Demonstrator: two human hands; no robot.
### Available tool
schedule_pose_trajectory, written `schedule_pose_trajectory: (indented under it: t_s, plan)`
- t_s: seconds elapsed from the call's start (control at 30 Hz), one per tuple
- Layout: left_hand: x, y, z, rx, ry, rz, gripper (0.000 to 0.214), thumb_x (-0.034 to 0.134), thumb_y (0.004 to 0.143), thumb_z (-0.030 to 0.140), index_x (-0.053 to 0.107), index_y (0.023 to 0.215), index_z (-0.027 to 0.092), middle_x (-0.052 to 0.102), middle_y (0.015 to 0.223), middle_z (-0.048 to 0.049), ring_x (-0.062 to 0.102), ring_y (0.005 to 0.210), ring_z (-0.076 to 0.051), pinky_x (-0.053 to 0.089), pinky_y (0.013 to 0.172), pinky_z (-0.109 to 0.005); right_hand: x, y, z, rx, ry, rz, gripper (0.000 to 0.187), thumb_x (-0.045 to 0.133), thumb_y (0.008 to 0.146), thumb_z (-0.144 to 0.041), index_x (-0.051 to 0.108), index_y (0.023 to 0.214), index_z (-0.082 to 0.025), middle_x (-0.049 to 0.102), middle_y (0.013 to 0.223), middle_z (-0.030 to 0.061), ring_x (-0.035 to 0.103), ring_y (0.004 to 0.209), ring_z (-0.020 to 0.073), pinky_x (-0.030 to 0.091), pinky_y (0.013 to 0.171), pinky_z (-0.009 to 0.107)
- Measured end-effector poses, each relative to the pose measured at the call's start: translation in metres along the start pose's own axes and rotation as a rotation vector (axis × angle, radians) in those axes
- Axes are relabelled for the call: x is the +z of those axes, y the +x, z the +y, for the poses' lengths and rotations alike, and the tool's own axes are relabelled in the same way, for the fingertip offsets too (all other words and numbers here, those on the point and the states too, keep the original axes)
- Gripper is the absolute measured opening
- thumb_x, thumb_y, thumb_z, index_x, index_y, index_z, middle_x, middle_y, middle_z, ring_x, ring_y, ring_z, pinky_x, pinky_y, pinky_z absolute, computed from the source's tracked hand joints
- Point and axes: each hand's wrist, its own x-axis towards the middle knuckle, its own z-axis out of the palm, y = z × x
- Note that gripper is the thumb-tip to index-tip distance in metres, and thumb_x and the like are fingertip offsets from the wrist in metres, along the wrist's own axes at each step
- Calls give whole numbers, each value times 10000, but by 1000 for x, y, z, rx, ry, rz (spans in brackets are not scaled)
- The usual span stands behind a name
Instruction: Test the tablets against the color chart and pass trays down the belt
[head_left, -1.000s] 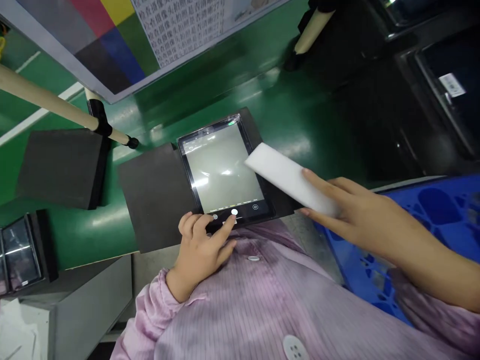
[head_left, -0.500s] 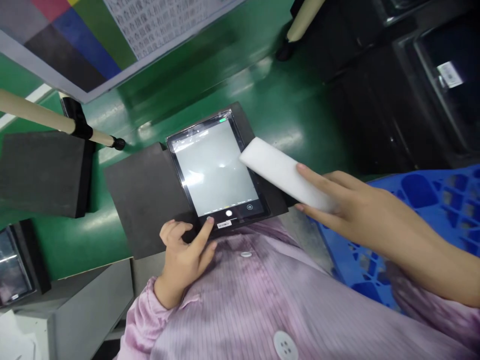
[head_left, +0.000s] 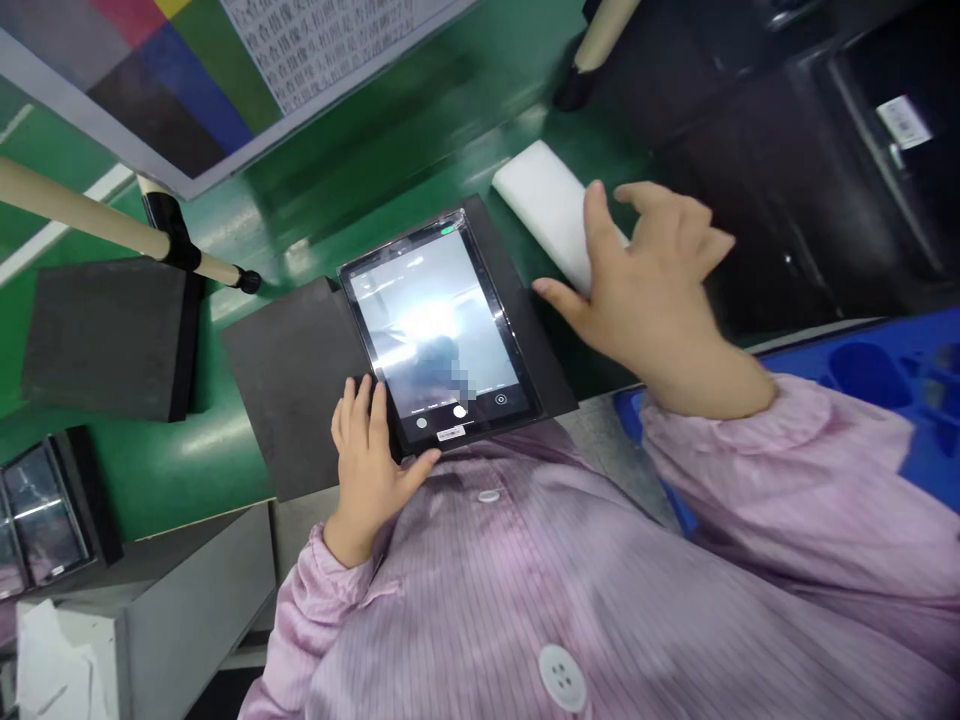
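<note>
A tablet (head_left: 442,330) lies face up on dark foam pads near my body, its lit screen showing a camera view with a white shutter button. My left hand (head_left: 371,470) rests at its lower left corner, fingers stretched out along the left edge and thumb by the bottom edge. To the right of the tablet a white block (head_left: 544,205), soft-looking like foam, lies on the green table. My right hand (head_left: 649,285) is over the near end of that block, thumb and fingers spread and not wrapped round it. Part of the block is hidden behind the hand.
A colour-and-text chart (head_left: 195,85) stands at the back, with pale pipe legs (head_left: 82,210) beside it. Another dark foam pad (head_left: 105,340) lies at left, above more devices (head_left: 45,510). Black trays (head_left: 795,180) are at right, a blue crate (head_left: 870,370) below them.
My right hand has moved forward and set the white block on the table, opening its fingers. My left index finger has left the screen's lower corner for the tablet's left edge. The screen picture changed.
</note>
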Motion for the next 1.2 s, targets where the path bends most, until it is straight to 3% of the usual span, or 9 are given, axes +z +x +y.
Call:
schedule_pose_trajectory:
  t_s: [0.2,0.37,0.47,0.63,0.77,0.9,1.0,1.1,1.2]
  plan:
    - [5,1,-1,42,44,-33,1153,633,823,727,113,1611,65,324,1599,-307,245,1533,-417,190,1235,-599,25,-38,-5,-275,475,-388,1074,619,850,-625,37,1649,-203,25,1691,137,137,1543,388,385,1159,568]
    - [4,1,-3,25,-18,-41,1137,645,836,691,79,1620,93,317,1611,-289,223,1545,-396,167,1244,-606,26,-46,-5,-208,572,-395,1108,675,817,-508,31,1649,-160,-23,1696,99,35,1565,329,317,1229,516]
    - [3,-1,-1,-51,-139,-42,1054,624,885,626,63,1626,129,288,1637,-256,181,1560,-372,135,1247,-619,24,-45,-8,-172,611,-372,1074,709,787,-591,208,1630,-151,63,1691,109,61,1563,331,223,1259,543]
    - [11,0,16,-293,-582,35,776,567,952,445,226,1609,214,268,1671,-160,181,1570,-298,40,1276,-554,32,-47,-24,-41,740,-226,819,645,830,-634,535,1460,-122,228,1653,131,120,1560,326,157,1274,558]
    - [12,12,31,-538,-1194,273,722,681,852,377,417,1513,255,339,1647,-135,281,1542,-270,244,1256,-452,34,-41,-37,120,1034,-157,649,678,806,-561,659,1297,-138,401,1576,133,196,1548,284,113,1294,482]
    - [-4,25,36,-741,-1631,429,601,778,735,332,611,1308,259,604,1424,-124,603,1289,-259,489,1077,-390,21,-30,-41,226,1235,-119,461,680,789,-580,715,1007,-175,540,1445,119,452,1389,285,259,1247,439]
    - [-19,37,30,-878,-1717,292,426,774,720,321,710,1127,212,719,1194,-87,696,1056,-184,556,933,-279,10,-22,-42,254,1321,-155,501,645,800,-649,679,955,-173,690,1118,110,642,1075,261,483,1058,446]
    - [-22,53,24,-921,-1724,63,302,701,763,356,734,1009,185,730,1166,-92,693,1087,-220,572,951,-325,5,-15,-44,290,1384,-211,554,676,793,-653,646,1059,-168,689,892,80,671,843,248,572,831,454]
    - [-14,60,20,-916,-1577,-2,326,676,776,340,706,1071,203,727,1180,-91,655,1204,-294,535,1051,-449,6,-19,-53,284,1398,-139,555,732,798,-574,630,1168,-173,682,1071,114,653,1025,271,508,984,489]
